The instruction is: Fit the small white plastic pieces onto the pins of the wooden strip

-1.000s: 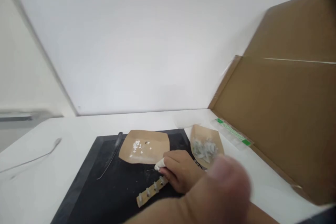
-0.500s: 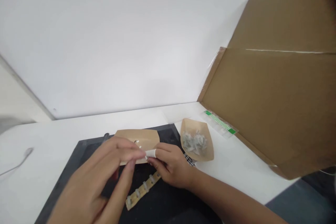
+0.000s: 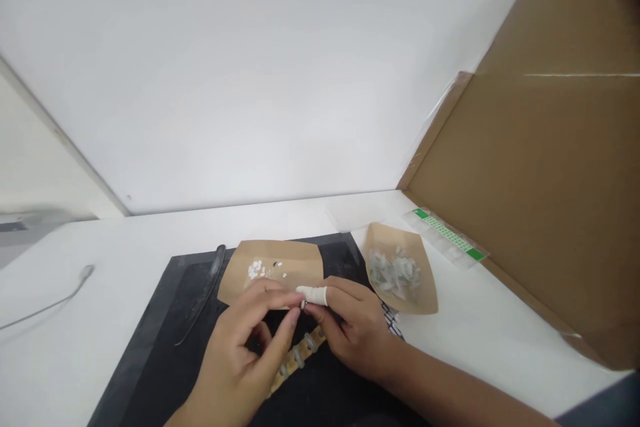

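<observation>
My left hand (image 3: 245, 343) and my right hand (image 3: 355, 327) meet over a black mat (image 3: 165, 327), thumbs and index fingertips almost touching. A white finger cot (image 3: 315, 295) covers my right index finger. Pinched at the right fingertips is a tiny whitish piece (image 3: 303, 304) with a dark spot, too small to name. My left thumb and index finger close in against it from the other side; whether they grip it too is hard to make out. Below the hands lies a yellowish strip (image 3: 300, 355) with several grey upright clips, partly covered by my left hand.
Behind my hands, a brown paper tray (image 3: 300, 253) holds small white bits (image 3: 257, 269). Another paper tray (image 3: 427, 300) on the right holds translucent pieces. A slim dark tool (image 3: 213, 277) lies at left. A green-marked plastic bag (image 3: 450, 237) rests by the cardboard (image 3: 540, 213).
The view has shifted, so the scene sits further right. My left hand has drawn back from the tray, uncovering white bits and the dark tool. Both hands remain together at the tiny piece.
</observation>
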A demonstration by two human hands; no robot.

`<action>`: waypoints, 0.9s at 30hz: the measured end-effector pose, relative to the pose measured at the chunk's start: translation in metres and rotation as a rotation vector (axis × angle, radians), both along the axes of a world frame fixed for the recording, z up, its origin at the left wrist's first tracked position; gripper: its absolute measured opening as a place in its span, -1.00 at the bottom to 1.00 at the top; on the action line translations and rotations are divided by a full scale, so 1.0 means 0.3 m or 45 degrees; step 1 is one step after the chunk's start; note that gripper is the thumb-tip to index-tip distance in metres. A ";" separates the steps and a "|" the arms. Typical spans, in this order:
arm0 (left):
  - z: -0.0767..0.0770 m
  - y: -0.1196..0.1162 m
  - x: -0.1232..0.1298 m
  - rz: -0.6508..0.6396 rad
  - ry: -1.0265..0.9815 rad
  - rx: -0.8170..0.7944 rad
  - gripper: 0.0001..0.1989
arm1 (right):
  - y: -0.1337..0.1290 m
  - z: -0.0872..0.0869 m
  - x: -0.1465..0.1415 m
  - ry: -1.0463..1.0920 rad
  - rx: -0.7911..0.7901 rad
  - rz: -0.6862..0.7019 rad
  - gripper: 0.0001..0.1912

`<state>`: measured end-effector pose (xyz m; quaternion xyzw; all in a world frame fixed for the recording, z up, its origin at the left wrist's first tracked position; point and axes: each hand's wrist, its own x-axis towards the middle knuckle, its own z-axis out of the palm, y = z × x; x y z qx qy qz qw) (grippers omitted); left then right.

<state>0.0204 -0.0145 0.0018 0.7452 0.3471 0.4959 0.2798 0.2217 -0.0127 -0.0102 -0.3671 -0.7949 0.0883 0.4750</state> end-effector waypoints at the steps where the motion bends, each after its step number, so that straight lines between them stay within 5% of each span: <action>1: -0.005 0.001 -0.002 -0.002 -0.006 -0.014 -0.82 | 0.000 -0.003 0.000 -0.020 0.006 0.003 -0.88; 10: -0.087 0.029 -0.010 -0.049 0.008 0.046 -0.82 | 0.016 -0.040 0.012 -0.199 0.033 -0.048 -0.74; 20: -0.091 0.041 -0.009 0.051 0.088 0.117 -0.85 | 0.043 -0.039 0.024 -0.221 -0.086 0.182 -0.74; 27: -0.080 0.036 -0.012 0.053 0.163 0.287 -0.81 | 0.029 -0.033 0.006 -0.127 -0.120 0.082 -0.81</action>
